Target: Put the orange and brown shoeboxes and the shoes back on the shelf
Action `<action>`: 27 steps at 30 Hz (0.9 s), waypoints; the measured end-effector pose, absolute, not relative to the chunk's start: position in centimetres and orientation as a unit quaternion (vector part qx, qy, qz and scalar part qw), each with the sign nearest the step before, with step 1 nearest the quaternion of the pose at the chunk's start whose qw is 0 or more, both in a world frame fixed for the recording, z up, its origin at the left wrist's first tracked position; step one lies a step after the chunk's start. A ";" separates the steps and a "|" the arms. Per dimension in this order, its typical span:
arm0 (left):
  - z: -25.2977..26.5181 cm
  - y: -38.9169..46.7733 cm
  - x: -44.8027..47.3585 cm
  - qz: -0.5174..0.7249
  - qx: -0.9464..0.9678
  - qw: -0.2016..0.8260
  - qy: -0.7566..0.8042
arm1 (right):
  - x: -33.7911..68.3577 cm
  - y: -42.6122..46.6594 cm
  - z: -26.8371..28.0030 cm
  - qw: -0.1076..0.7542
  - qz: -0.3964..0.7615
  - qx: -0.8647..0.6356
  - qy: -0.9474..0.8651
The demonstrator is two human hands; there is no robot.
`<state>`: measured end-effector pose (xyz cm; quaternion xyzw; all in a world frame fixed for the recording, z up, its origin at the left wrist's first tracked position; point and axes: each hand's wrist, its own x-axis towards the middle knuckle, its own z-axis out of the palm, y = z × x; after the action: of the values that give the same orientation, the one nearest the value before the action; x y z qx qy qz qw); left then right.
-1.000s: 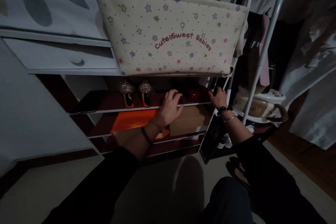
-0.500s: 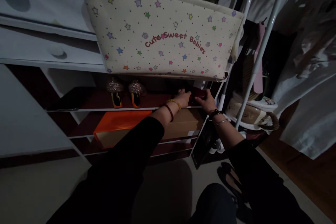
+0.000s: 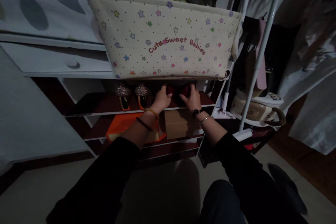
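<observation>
My left hand (image 3: 163, 98) is closed around the side of a dark red shoe (image 3: 170, 90) on the upper shelf (image 3: 105, 104). Just to its right, my right hand (image 3: 193, 98) grips a second dark red shoe (image 3: 185, 90) with thumb and fingers. Both shoes are dim and partly covered by the hands, so only their rounded ends show. Left of them on this shelf stands a pair of glittery high heels (image 3: 123, 92), with black and orange soles facing me.
A cream fabric bin (image 3: 168, 56) with stars overhangs the shelf. Below lie an orange box (image 3: 123, 124) and a brown cardboard box (image 3: 177, 126). At right are a leaning pole (image 3: 259, 56), a pink-backed brush (image 3: 261, 59) and a dark shoe (image 3: 286, 185) on the floor.
My left hand has moved left, away from my right hand, and now grips its own dark red shoe. My right hand has shifted slightly left with the other. The view has shifted somewhat.
</observation>
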<state>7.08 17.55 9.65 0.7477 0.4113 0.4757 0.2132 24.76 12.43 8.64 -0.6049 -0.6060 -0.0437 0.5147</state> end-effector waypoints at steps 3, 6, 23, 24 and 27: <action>8.9 17.0 6.5 0.504 0.718 0.237 0.418 | 24.5 12.8 8.2 0.546 -0.032 -0.591 -0.594; 8.8 16.6 6.0 0.527 0.703 0.248 0.408 | 24.3 12.9 7.5 0.571 -0.026 -0.569 -0.592; 7.1 16.0 5.3 0.455 0.739 0.191 0.459 | 24.0 12.7 5.6 0.538 0.150 -0.554 -0.617; 6.9 16.2 5.3 0.448 0.736 0.194 0.469 | 24.0 12.9 5.7 0.536 0.155 -0.548 -0.623; 6.4 16.8 5.0 0.436 0.736 0.199 0.479 | 24.0 13.7 5.7 0.531 0.188 -0.540 -0.626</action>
<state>5.00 16.76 6.44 0.7355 0.4792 0.4357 0.1987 24.01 13.70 5.72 -0.5397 -0.6257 0.1884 0.5308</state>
